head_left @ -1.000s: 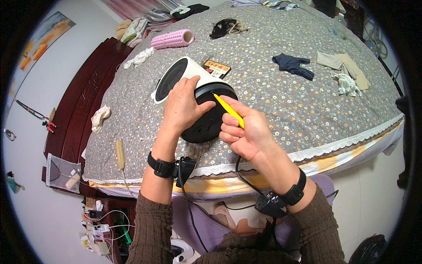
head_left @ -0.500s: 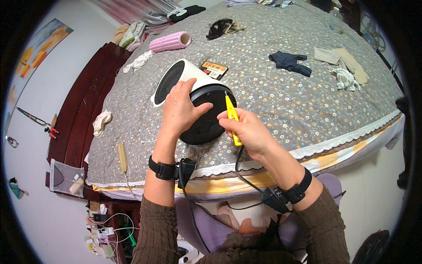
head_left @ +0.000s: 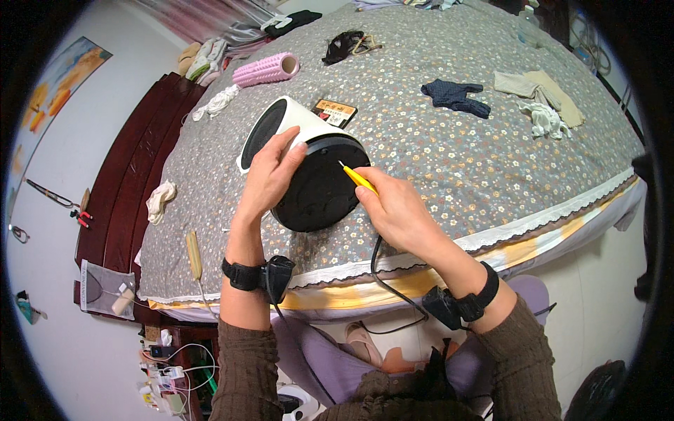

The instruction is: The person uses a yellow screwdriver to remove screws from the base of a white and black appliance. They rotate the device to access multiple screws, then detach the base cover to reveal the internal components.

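Note:
A white cylindrical appliance (head_left: 309, 124) with dark mesh on its side lies tilted on the bed, its round black base (head_left: 319, 193) facing me. My left hand (head_left: 272, 172) grips it at the left, fingers over the white side and thumb on the base's rim. In my right hand (head_left: 397, 210) is a slim yellow screwdriver (head_left: 359, 180), pinched between thumb and fingers. Its metal tip points at the upper right of the base; whether it touches I cannot tell. Most of its handle is hidden by the hand.
Behind the appliance lies a small dark box (head_left: 334, 112). A pink foam roller (head_left: 263, 71), dark blue garment (head_left: 455, 97) and pale clothes (head_left: 540, 95) lie farther off. A beige-handled tool (head_left: 194, 256) is near the bed's left edge. Black cables (head_left: 379, 277) hang from my wrist straps.
The screwdriver has swung from upright to slanting, its tip now over the base. My left thumb has moved from the base's face to its rim. The base has turned more toward me.

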{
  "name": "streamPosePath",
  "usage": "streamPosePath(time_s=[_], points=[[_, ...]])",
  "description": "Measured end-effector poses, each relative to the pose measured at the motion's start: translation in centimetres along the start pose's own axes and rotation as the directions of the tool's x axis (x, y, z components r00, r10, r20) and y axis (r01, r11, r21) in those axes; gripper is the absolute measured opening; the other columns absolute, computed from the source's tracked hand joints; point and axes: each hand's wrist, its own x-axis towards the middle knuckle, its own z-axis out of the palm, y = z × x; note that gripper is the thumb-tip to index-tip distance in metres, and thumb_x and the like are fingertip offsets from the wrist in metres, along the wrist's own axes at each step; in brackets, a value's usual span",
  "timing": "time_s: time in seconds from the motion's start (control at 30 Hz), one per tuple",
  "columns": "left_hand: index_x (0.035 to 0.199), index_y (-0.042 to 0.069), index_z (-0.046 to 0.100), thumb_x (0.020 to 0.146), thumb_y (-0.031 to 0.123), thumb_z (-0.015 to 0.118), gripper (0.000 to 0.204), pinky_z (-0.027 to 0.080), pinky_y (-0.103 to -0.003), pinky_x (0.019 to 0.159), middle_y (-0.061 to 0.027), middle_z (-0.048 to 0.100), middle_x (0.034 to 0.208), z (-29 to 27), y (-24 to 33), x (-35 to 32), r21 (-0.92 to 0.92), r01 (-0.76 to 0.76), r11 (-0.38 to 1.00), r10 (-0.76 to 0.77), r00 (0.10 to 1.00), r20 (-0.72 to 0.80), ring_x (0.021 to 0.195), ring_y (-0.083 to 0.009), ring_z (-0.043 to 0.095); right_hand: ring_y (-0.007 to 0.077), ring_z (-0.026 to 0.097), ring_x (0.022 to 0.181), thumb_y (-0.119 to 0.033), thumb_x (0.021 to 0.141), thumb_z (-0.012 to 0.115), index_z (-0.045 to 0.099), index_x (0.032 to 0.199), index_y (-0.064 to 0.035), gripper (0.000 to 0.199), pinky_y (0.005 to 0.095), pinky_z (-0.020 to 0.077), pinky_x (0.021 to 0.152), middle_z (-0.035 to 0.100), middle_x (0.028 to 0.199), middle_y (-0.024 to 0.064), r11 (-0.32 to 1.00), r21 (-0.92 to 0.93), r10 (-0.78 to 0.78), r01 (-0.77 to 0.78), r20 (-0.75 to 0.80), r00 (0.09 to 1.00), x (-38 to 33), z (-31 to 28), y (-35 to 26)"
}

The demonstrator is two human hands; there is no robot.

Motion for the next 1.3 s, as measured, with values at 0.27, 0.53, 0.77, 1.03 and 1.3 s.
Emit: streamPosePath(time_s=[0.27,0.53,0.77,1.03,1.3], points=[[0.139,-0.004,0.061,0.097,0.034,0.073,0.058,0.049,-0.033,0.101,-0.0171,0.069,0.129,-0.2,-0.5,-0.4,-0.154,0.025,0.988,-0.023,1.000,0.014,0.114,-0.0211,0.066,0.0451,0.069,0.088,-0.016,0.097,0.061,0.065,0.117,-0.0024,0.024,0.0544,0.0549,0.077,0.072,0.099,0.0212,0.968,-0.171,-0.220,0.186,-0.208,0.953,0.6,1.2,0.3],[0.135,-0.005,0.064,0.092,0.036,0.078,0.062,0.052,-0.035,0.096,-0.0196,0.071,0.117,0.7,-0.5,-0.4,0.023,-0.065,0.998,0.067,0.994,-0.084,0.109,-0.0262,0.070,0.0362,0.072,0.085,-0.017,0.096,0.065,0.068,0.114,-0.0038,0.022,0.0480,0.0570,0.071,0.071,0.095,0.0156,0.907,-0.376,-0.279,0.190,-0.196,0.940,0.3,0.7,-0.2],[0.127,-0.006,0.067,0.087,0.031,0.080,0.056,0.053,-0.036,0.093,-0.0207,0.072,0.114,1.3,-0.4,-0.3,0.061,-0.120,0.991,0.127,0.983,-0.131,0.104,-0.0300,0.071,0.0318,0.072,0.083,-0.018,0.096,0.065,0.070,0.112,-0.0024,0.023,0.0443,0.0576,0.069,0.069,0.090,0.0132,0.865,-0.443,-0.353,0.236,-0.201,0.914,0.5,0.9,-0.3],[0.124,-0.005,0.068,0.087,0.033,0.079,0.054,0.053,-0.037,0.091,-0.0215,0.072,0.114,1.4,-0.2,-0.3,0.097,-0.122,0.988,0.135,0.979,-0.150,0.104,-0.0319,0.071,0.0308,0.072,0.085,-0.017,0.093,0.069,0.071,0.112,-0.0022,0.024,0.0434,0.0576,0.069,0.068,0.092,0.0128,0.857,-0.460,-0.366,0.234,-0.222,0.904,0.6,0.9,-0.4],[0.124,-0.005,0.069,0.086,0.034,0.080,0.055,0.053,-0.038,0.093,-0.0219,0.072,0.115,1.4,-0.2,-0.3,0.105,-0.131,0.986,0.146,0.978,-0.152,0.106,-0.0329,0.071,0.0309,0.072,0.084,-0.017,0.094,0.069,0.072,0.113,-0.0036,0.023,0.0439,0.0572,0.068,0.068,0.091,0.0120,0.866,-0.434,-0.379,0.248,-0.246,0.892,0.8,1.0,-0.4]])
